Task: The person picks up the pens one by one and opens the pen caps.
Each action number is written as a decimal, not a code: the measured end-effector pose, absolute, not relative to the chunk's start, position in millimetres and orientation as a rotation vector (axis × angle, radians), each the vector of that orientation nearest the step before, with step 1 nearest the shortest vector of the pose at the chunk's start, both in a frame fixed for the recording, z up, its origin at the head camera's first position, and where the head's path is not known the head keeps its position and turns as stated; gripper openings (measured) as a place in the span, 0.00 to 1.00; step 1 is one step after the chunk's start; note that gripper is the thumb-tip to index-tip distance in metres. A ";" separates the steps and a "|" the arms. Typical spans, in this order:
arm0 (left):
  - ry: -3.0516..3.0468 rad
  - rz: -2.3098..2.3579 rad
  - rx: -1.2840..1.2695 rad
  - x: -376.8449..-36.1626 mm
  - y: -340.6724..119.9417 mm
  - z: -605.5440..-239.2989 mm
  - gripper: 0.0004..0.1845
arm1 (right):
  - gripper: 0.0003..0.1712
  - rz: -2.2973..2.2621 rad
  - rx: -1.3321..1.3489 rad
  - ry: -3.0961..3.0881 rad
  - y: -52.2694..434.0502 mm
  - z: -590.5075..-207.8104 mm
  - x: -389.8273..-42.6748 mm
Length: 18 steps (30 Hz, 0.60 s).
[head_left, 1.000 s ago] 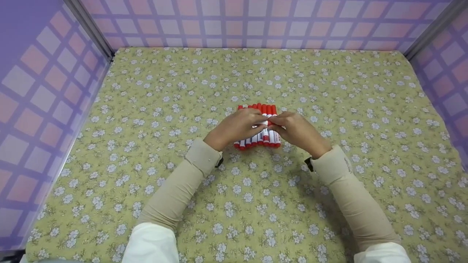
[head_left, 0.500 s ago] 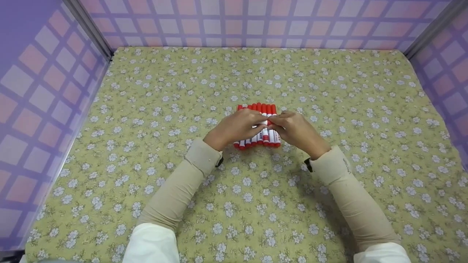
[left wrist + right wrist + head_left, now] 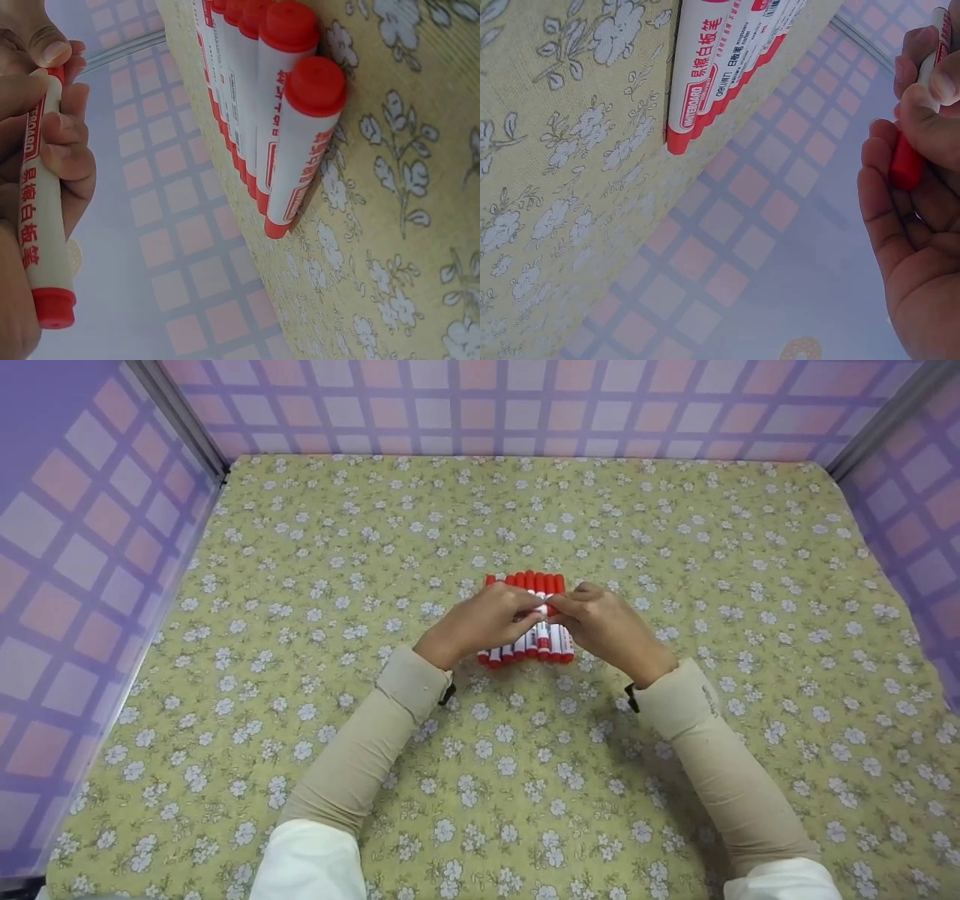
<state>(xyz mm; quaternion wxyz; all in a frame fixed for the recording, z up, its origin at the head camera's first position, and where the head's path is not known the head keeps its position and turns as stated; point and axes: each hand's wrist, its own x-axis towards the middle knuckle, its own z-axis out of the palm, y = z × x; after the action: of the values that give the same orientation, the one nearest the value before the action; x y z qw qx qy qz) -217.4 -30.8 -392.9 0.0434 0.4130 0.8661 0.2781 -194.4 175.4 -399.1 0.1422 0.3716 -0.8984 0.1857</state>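
The left hand [image 3: 486, 619] has its fingers curled round a pen [image 3: 49, 217], thumb laid toward the cap end; the right hand [image 3: 606, 626] pinches the red cap [image 3: 907, 161] between thumb and fingers. The two hands meet near the middle of the head view, above the row of pens.

The step in hand looks like work on the cap, either drawing it off or pressing it home; whether it sits fully on the barrel cannot be told, as fingertips cover the join. The next move seems to call for a firm left grip and a straight pull or push by the right along the barrel, without twisting it out of line.

In the left wrist view the pen's long axis runs nearly upright at the left edge, its red plug [image 3: 55, 307] toward the bottom. In the right wrist view it slants from the upper right corner, cap pointing down and slightly left.

Beneath, the row of pens [image 3: 532, 639] lies side by side on the cloth [image 3: 517, 810], long axes running top to bottom of the head view. The wall [image 3: 480, 412] fills the top.
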 end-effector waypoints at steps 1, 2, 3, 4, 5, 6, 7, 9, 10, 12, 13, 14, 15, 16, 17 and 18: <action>2.648 0.850 1.269 -217.4 -30.9 -393.2 0.13 | 0.09 0.530 1.073 -2.593 175.3 -399.4 -194.3; 2.651 0.847 1.270 -217.4 -30.9 -393.6 0.13 | 0.09 0.527 1.072 -2.595 175.5 -399.3 -194.0; 2.652 0.845 1.274 -217.6 -30.8 -394.0 0.13 | 0.09 0.526 1.071 -2.599 175.7 -399.1 -193.9; 2.652 0.848 1.275 -217.8 -30.8 -394.2 0.13 | 0.09 0.528 1.069 -2.605 176.0 -398.9 -193.9; 2.651 0.850 1.275 -218.1 -30.9 -394.6 0.13 | 0.09 0.529 1.066 -2.611 176.5 -398.7 -194.0; 2.653 0.850 1.277 -218.5 -31.1 -394.9 0.13 | 0.09 0.538 1.063 -2.617 177.0 -398.7 -194.4; 2.652 0.852 1.279 -218.7 -31.4 -395.2 0.13 | 0.09 0.539 1.058 -2.624 177.6 -398.4 -194.7; 2.649 0.857 1.283 -219.1 -32.2 -395.5 0.13 | 0.10 0.550 1.048 -2.634 178.7 -398.0 -195.3; 2.647 0.857 1.285 -219.2 -32.6 -395.7 0.13 | 0.10 0.558 1.044 -2.636 179.3 -398.2 -195.7; 2.645 0.857 1.296 -219.6 -33.8 -396.2 0.13 | 0.10 0.571 1.036 -2.638 180.3 -398.5 -196.6; 2.646 0.859 1.294 -219.8 -34.5 -396.5 0.13 | 0.10 0.572 1.034 -2.638 180.7 -398.4 -196.7; 2.648 0.860 1.290 -219.9 -35.3 -396.8 0.13 | 0.10 0.580 1.034 -2.636 181.1 -398.5 -196.9; 2.650 0.863 1.286 -220.0 -36.1 -397.3 0.13 | 0.10 0.586 1.034 -2.635 181.4 -398.5 -197.1; 2.654 0.864 1.278 -220.0 -36.9 -397.5 0.14 | 0.10 0.592 1.034 -2.632 181.6 -398.5 -197.2; 2.657 0.868 1.271 -220.0 -38.0 -397.8 0.14 | 0.10 0.594 1.034 -2.630 181.7 -398.3 -197.1; 2.658 0.875 1.256 -220.1 -39.0 -398.2 0.15 | 0.11 0.597 1.035 -2.627 181.9 -398.2 -197.1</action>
<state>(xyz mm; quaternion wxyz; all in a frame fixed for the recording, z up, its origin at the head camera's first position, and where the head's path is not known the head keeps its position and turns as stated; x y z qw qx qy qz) -220.1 -39.0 -398.2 0.0371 0.4093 0.8659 0.2852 -197.1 181.9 -398.2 0.1276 0.3556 -0.9029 0.2052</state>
